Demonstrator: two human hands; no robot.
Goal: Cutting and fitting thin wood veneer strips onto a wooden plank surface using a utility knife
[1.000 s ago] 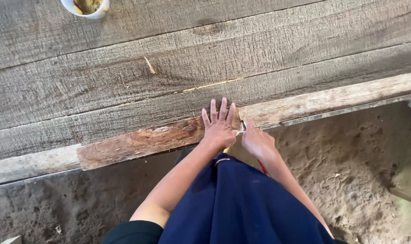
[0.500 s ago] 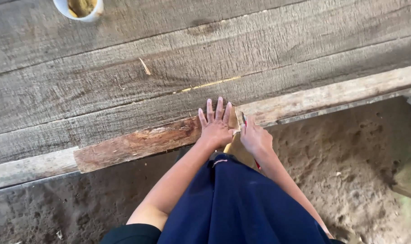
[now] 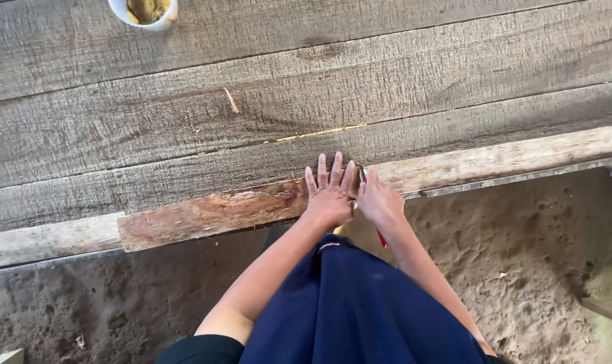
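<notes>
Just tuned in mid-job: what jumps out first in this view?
Two hands at the middle: the left hand lies flat, fingers spread, on a reddish plank at the edge of grey boards. The right hand grips a red-handled tool beside it. A white cup sits top left.

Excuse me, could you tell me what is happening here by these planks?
A person leans over weathered planks. Their left hand lies flat, fingers spread, on a reddish-brown wooden strip along the edge. Their right hand grips a small red-handled tool beside it. A white bowl sits farther up; below is sandy ground.
</notes>
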